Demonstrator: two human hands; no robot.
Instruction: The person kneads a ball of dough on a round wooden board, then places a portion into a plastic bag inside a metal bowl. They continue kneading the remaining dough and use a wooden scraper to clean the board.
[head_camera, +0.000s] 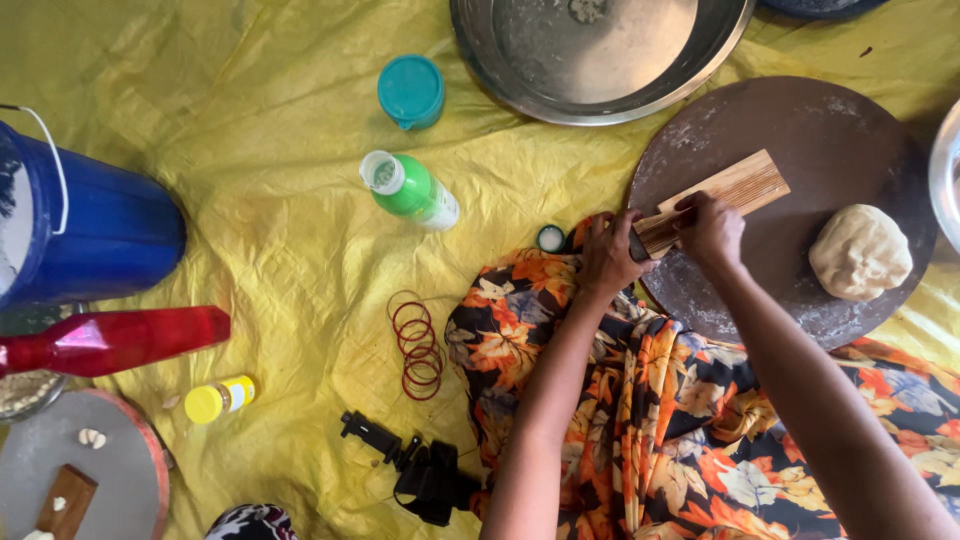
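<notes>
Ribbed wood scraper (722, 196), prob. floury board (800, 130)

A yellow plastic sheet (280, 250) covers the ground. The fabric (650, 400) is black with orange and cream leaves. A pale wooden tool (735, 187) lies on a dark brown round board (830, 130) beside beige dough (860, 252). The bottle (412, 190) is green, the jar lid (411, 90) teal, the bucket (100, 225) blue, and the bangles (418, 345) red.

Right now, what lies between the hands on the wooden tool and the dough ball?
Only bare, flour-dusted round board separates the right hand and dough ball; head view.
</notes>
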